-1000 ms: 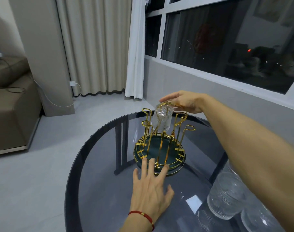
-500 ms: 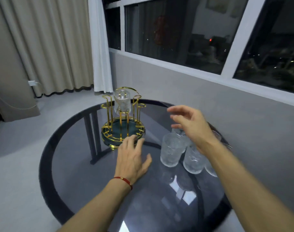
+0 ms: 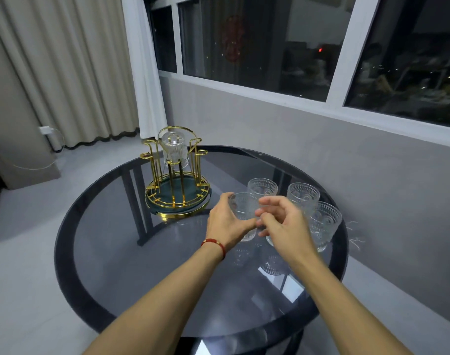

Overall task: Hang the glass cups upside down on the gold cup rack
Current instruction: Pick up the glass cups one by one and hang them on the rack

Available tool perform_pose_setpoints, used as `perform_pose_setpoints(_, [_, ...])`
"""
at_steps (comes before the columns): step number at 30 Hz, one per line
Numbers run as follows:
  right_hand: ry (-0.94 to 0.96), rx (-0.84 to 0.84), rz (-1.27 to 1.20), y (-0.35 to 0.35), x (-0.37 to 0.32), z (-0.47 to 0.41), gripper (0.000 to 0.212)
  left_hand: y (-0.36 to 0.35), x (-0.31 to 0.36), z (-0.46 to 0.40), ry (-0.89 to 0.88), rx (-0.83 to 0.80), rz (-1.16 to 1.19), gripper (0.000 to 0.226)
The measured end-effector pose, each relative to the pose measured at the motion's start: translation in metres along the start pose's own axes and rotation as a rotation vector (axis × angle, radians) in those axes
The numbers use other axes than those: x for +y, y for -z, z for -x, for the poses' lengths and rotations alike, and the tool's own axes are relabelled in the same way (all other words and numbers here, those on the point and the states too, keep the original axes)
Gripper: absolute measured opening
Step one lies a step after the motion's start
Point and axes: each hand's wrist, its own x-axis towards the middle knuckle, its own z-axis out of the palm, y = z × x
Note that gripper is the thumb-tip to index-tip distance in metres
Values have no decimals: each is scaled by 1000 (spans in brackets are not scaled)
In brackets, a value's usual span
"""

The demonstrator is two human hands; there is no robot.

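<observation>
The gold cup rack (image 3: 177,190) with a dark green base stands on the far left of the round glass table (image 3: 147,272). One glass cup (image 3: 174,149) hangs upside down on a far peg. Several patterned glass cups stand upright to the right: the nearest cup (image 3: 242,208), one behind it (image 3: 262,187), two more at the right (image 3: 303,196) (image 3: 325,221). My left hand (image 3: 225,221) wraps the nearest cup from the left. My right hand (image 3: 282,224) touches the same cup from the right, fingers curled at its side.
A grey wall and a dark window run along the right behind the table. Curtains hang at the back left, with a wall plug and cable below them. The table's dark rim (image 3: 65,226) curves round the left, with grey floor beyond.
My left hand left the rack's base and moved right onto the nearest cup. My right hand came down from above the cups onto that cup. The view shifted right.
</observation>
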Motion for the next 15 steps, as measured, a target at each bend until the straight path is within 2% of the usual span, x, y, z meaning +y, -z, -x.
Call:
perform_pose_setpoints(3, [-50, -95, -38, -3, 6, -1, 23, 18, -4, 2, 31, 53, 16, 99])
perform_pose_setpoints(8, [-186, -162, -14, -26, 18, -2, 14, 61, -16, 7, 136, 171, 160, 83])
perform_pose_setpoints(10, [-294, -204, -33, -43, 17, -3, 25, 72, -21, 8, 181, 145, 278, 81])
perform_pose_setpoints(13, [-435, -320, -333, -62, 10, -6, 35, 74, -22, 14, 197, 41, 490, 77])
perform_pose_setpoints(15, [-460, -318, -512, -69, 6, -12, 41, 76, -21, 15, 144, 25, 486, 78])
